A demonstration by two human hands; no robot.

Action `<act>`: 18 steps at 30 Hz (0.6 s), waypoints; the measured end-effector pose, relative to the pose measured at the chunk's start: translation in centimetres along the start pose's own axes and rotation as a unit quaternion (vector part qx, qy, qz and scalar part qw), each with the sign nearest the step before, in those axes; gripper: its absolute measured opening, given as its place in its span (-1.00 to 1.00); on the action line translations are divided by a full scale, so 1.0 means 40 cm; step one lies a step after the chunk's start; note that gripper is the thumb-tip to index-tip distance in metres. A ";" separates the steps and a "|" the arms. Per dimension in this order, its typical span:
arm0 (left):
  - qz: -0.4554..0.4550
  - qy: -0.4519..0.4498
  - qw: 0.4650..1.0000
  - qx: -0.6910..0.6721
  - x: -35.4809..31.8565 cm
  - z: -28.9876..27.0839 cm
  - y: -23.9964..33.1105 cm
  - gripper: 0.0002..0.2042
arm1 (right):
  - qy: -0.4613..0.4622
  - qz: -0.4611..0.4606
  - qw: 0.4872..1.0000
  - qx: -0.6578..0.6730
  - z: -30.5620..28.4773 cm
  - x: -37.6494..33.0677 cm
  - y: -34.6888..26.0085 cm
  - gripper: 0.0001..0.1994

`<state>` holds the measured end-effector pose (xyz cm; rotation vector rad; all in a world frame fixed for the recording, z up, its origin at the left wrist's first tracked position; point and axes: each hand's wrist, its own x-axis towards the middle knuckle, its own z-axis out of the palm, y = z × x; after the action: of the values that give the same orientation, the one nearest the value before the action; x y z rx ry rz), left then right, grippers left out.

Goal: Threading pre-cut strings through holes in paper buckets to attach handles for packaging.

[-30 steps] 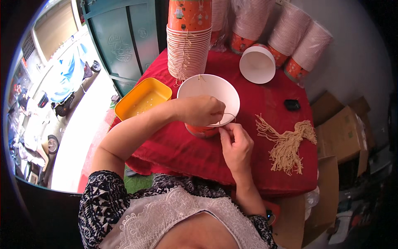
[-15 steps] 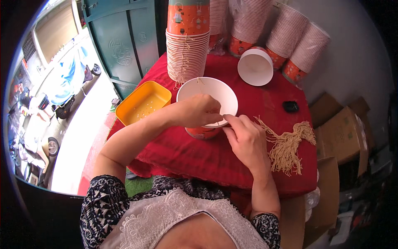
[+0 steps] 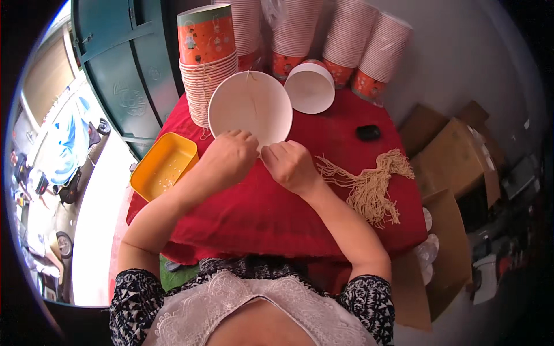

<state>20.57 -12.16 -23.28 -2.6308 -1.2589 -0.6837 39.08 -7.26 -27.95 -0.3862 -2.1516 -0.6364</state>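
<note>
A paper bucket (image 3: pixel 251 101), white inside, tilts its mouth toward me on the red-covered table. A piece of string is looped at its far rim, and a thin length runs down inside toward my hands. At the near rim, my left hand (image 3: pixel 231 153) is closed in a pinch. Close beside it, my right hand (image 3: pixel 290 165) pinches too, thumb and forefinger together. Both appear to grip the string's ends, though the fingers mostly hide them. To the right lies a bundle of cream strings (image 3: pixel 375 193).
A stack of orange-and-white buckets (image 3: pixel 205 57) stands behind on the left, with several more stacks along the wall. One bucket (image 3: pixel 310 89) lies on its side. A yellow tray (image 3: pixel 164 167) with small white bits, a black object (image 3: pixel 368 132) and cardboard boxes (image 3: pixel 450 161) surround the work.
The view has shifted, moving the table's things leftward in the picture. The bucket has tipped so its mouth faces me more. Both hands remain at its near rim, now drawn slightly apart.
</note>
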 end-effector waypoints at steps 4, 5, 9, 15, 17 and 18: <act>0.017 0.002 0.991 0.132 -0.025 0.132 -0.020 -0.89 | -0.006 0.015 1.000 0.003 0.074 -0.075 -0.002 -0.85; 0.005 -0.025 0.992 0.125 -0.038 0.139 -0.008 -0.88 | -0.024 0.025 0.999 0.018 0.080 -0.090 -0.013 -0.86; -0.019 -0.041 0.995 0.090 -0.067 0.197 -0.009 -0.87 | -0.115 0.064 0.989 0.067 0.103 -0.151 -0.036 -0.91; -0.053 -0.040 0.997 -0.025 -0.067 0.270 -0.019 -0.90 | -0.306 0.153 0.931 0.129 0.062 -0.136 -0.052 -0.92; -0.076 -0.087 0.992 -0.052 -0.061 0.310 -0.030 -0.88 | -0.299 0.154 0.932 0.136 0.072 -0.159 -0.038 -0.95; -0.078 -0.034 0.995 -0.052 -0.068 0.336 -0.036 -0.88 | -0.291 0.154 0.933 0.143 0.077 -0.164 -0.035 -0.96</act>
<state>22.53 -8.87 -36.51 -2.6803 -1.5010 -0.7061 40.39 -7.01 -35.20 -0.8106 -2.6111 -0.0140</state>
